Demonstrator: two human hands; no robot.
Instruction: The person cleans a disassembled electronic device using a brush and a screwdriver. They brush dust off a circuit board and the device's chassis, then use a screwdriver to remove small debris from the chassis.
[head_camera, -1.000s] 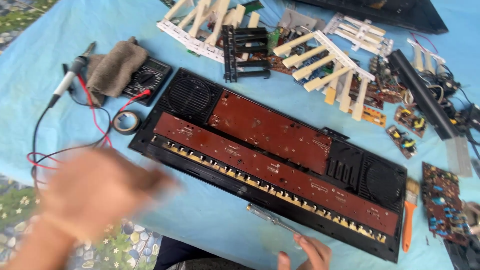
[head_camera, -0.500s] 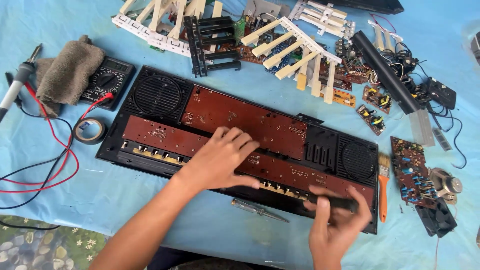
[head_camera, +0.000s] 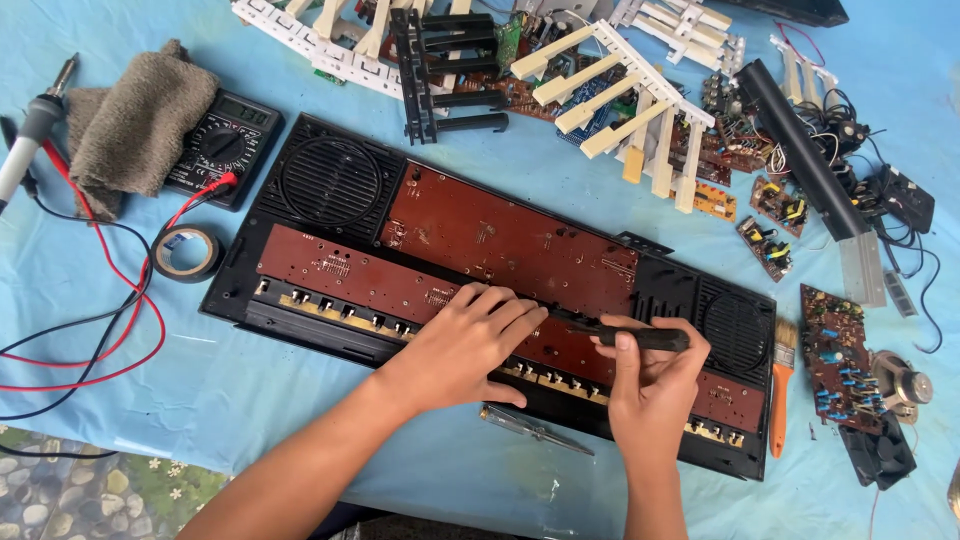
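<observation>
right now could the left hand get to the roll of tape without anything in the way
Probably yes. The left hand rests flat on the brown circuit board, holding nothing, and the roll of tape lies in the open on the blue cloth, with only low board and red wire between.

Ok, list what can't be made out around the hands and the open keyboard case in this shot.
All in the head view:
- Tool tip: the black tool in the right hand has its tip hidden behind the left hand.
- Board: parts under both hands are covered.
- Right grip: palm side faces away.
- Screwdriver: tip type too small to tell.
- Soldering iron: its cable is cut off by the left edge.
</observation>
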